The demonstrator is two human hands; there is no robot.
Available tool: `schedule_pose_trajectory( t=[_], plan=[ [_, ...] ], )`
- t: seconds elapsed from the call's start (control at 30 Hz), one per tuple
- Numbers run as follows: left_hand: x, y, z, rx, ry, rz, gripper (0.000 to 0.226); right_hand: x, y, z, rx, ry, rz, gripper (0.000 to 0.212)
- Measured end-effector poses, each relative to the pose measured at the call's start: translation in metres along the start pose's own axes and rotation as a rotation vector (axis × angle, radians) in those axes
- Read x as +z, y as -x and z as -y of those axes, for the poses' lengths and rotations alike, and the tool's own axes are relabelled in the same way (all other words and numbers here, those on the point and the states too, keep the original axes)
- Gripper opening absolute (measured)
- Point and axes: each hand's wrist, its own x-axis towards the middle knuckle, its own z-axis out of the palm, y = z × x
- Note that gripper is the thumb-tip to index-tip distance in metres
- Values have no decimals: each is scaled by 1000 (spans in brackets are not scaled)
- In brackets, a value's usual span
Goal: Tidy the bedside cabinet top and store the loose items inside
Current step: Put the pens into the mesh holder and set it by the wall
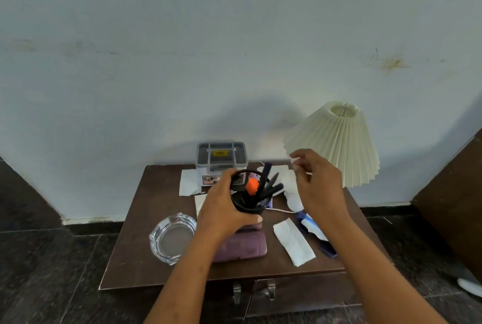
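Pen holder (249, 193) is gripped by the left hand (224, 209) above the cabinet top (140, 253); the right hand (317, 185) is held loosely open, empty

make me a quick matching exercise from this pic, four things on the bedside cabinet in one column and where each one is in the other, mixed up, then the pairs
Things:
1. glass ashtray
2. black mesh pen holder
3. grey plastic box
4. pleated lampshade

Places:
A. back of the cabinet top, against the wall
B. held in the left hand above the top
C. front left of the cabinet top
D. right rear, behind the right hand

Pairs: 1-C, 2-B, 3-A, 4-D
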Motion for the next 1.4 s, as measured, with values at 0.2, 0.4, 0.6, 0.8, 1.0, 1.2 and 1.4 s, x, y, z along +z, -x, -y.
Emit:
schedule_pose_trajectory(
  t=[0.2, 0.4, 0.6, 0.8, 1.0, 1.2, 1.4],
  plan=[
    [-39, -2, 31, -141, 80, -335, 91, 15, 1, -39, 257, -23, 217, 20],
    [-66, 3, 55, -233, 40, -538, 90, 58, 4, -58, 211, 219, 473, 26],
    [-81, 7, 81, -280, 54, -663, 92, 97, 1, -62, 183, 356, 579, 30],
    [-82, 5, 100, -333, 56, -705, 93, 119, -4, -63, 100, 470, 542, 34],
    [-75, -1, 110, -400, 74, -682, 92, 127, -8, -61, -71, 517, 485, 33],
    [-64, -6, 108, -410, 78, -649, 90, 134, -2, -50, -131, 541, 539, 38],
    [-62, -7, 108, -425, 92, -637, 90, 134, 0, -46, -135, 522, 538, 38]
  ],
)
